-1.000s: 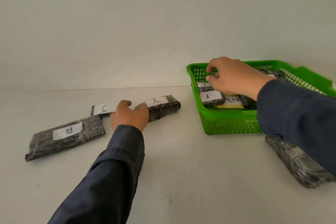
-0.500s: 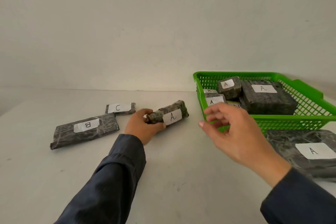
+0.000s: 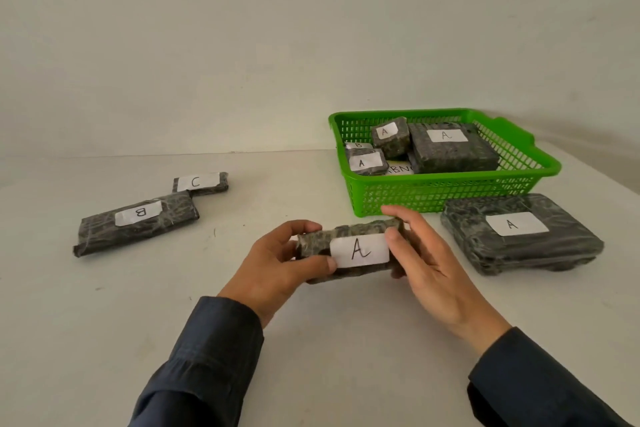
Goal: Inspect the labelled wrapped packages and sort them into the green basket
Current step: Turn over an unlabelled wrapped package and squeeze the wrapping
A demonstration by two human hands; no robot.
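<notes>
Gripping both ends, fingers (image 3: 306, 227) hold package A (image 3: 360, 250).

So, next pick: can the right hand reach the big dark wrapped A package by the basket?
Probably, once freed: the right hand holds a small dark wrapped package; bare table lies between.

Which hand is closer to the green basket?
Right. The right hand holds one end of the A-labelled package, just in front of the green basket; the left hand grips its other end, farther left.
</notes>
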